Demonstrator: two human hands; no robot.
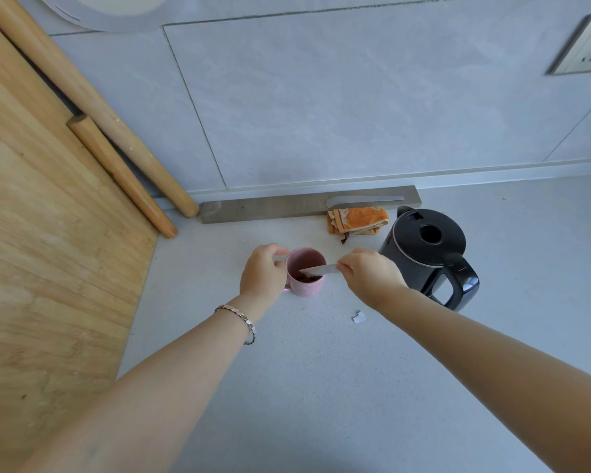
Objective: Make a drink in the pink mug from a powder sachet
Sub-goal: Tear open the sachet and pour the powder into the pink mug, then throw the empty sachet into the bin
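Observation:
The pink mug (306, 283) stands on the grey counter, with dark powder showing at its bottom. My left hand (261, 271) is closed around the mug's left side at the handle. My right hand (369, 273) pinches a pale sachet (318, 270) by its right end. The sachet lies tilted over the mug's rim, with its open end pointing down into the mug. A small torn-off scrap of sachet (359, 317) lies on the counter in front of my right hand.
A black electric kettle (427, 247) stands just right of my right hand, lid shut. An orange cloth (357, 220) lies behind the mug by a grey bar (287, 208) along the wall. A wooden board (48, 250) and two rolling pins (120, 172) fill the left.

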